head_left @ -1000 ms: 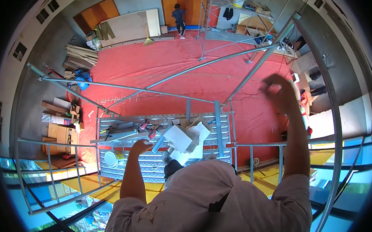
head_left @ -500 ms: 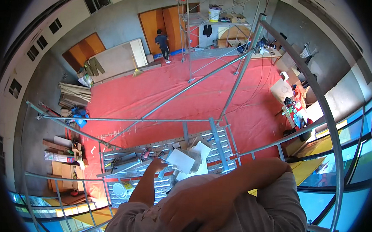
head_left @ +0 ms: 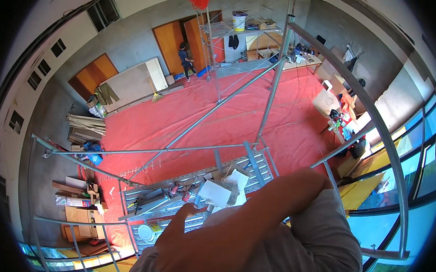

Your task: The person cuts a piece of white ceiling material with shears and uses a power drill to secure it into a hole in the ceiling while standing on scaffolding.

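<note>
Wood panels, left edge. Lidded tub, lower left; print unreadable. Left hand, lower centre, near red drill and white sheet on metal platform. Right hand, bottom centre. Can't tell either grip. Right forearm hides platform's near side. Steel tube, upper centre-right.

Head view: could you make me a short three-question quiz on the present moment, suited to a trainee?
1. True or false: a co-worker in dark clothing is near the orange doors.
2. Multiple choice: what colour is the floor covering? (a) green (b) red (c) blue
3. Short answer: which of the wearer's hands is nearer the white sheets on the platform?

Key: 1. True. 2. (b). 3. The left hand.
</note>
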Available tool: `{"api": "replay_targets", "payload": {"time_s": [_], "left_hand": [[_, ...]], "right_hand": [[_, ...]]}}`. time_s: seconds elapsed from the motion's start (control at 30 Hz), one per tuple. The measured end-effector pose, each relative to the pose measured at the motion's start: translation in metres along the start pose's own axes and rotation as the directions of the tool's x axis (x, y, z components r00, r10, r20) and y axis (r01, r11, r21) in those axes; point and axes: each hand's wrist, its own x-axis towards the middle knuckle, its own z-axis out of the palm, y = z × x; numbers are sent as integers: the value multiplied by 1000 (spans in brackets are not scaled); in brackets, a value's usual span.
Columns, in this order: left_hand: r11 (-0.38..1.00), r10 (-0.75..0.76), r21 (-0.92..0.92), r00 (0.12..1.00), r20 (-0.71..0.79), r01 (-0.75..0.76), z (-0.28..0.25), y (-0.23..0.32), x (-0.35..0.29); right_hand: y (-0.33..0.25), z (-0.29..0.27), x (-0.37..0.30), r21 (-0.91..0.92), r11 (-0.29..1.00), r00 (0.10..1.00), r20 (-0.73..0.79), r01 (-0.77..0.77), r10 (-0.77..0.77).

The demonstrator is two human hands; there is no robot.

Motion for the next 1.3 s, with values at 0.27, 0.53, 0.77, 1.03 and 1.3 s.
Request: {"api": "replay_targets", "payload": {"time_s": [0.27, 0.53, 0.77, 1.03, 1.3], "left_hand": [[1000, -6, -24, 1000, 24, 6, -11, 4, -2], [999, -33, 26, 998, 49, 32, -14, 10, 7], [998, -42, 40, 998, 48, 40, -11, 8, 14], [999, -2, 48, 1000, 2, 2, 1, -8, 9], [987, -120, 119, 988, 96, 108, 15, -15, -2]], "right_hand": [[15, 21, 23, 19, 992, 989, -83, 121, -119], [30, 12, 35, -133, 990, 985, 173, 45, -21], [32, 5, 9, 252, 967, 999, -21, -40, 47], [51, -3, -90, -184, 958, 971, 50, -221, 233], [45, -7, -141, 295, 909, 943, -63, -296, 327]]}}
